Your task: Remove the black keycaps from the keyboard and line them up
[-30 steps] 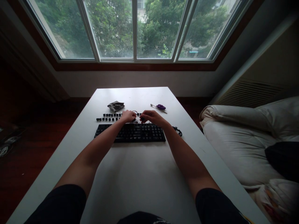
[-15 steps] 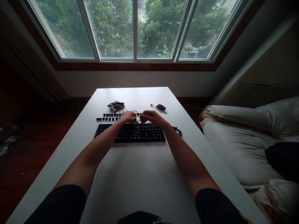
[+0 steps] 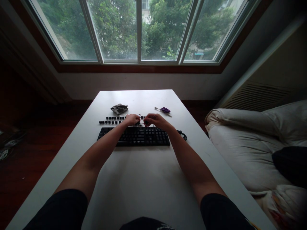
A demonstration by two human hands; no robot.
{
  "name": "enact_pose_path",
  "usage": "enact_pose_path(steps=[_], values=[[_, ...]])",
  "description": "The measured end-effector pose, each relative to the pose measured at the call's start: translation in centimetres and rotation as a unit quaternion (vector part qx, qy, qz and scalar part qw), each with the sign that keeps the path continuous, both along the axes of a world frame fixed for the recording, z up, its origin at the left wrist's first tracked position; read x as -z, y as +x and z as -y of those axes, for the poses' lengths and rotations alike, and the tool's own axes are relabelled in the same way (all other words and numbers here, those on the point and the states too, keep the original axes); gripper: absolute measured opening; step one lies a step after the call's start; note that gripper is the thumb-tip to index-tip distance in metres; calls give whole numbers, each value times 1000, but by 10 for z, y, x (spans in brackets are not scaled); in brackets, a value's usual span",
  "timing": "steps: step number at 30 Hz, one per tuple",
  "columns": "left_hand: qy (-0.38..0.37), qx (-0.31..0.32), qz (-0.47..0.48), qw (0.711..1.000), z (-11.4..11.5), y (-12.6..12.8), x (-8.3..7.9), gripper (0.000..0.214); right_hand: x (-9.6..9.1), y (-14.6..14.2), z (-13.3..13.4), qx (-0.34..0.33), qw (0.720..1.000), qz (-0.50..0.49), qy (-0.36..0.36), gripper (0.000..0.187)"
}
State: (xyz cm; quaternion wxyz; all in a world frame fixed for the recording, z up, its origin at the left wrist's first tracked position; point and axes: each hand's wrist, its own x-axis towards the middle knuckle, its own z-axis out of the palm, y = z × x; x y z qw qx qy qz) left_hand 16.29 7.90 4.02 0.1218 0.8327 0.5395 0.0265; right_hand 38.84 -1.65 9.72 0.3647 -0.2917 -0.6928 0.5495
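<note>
A black keyboard (image 3: 141,137) lies across the white table, several of its key rows in place. Just beyond its back edge, my left hand (image 3: 131,119) has its fingers curled together; what they hold, if anything, is too small to make out. Facing it a short gap away, my right hand (image 3: 155,119) pinches a small dark keycap (image 3: 146,122). Loose black keycaps (image 3: 114,122) stand in two rows behind the keyboard, partly hidden by my left hand. Thin wire shows between and behind the hands.
A crumpled grey cloth (image 3: 119,109) lies on the table (image 3: 144,179) behind the keycaps. To its right are a toothbrush-like stick and a purple item (image 3: 165,110). The black cable (image 3: 182,134) coils right of the keyboard. A pale sofa (image 3: 235,147) stands along the right.
Both hands stay in nearly the same place behind the keyboard. The left fingers have shifted very slightly; the keyboard and loose keycaps look unmoved.
</note>
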Motion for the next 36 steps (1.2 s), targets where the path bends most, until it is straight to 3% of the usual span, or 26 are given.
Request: enact_pose_path(steps=[22,36], values=[[9,35,22,999,13,-2,-12,28,0,0,0,3,1000,-2,-11,44],[30,45,49,997,14,-3,-9,27,0,1,1,8,1000,6,-8,45]])
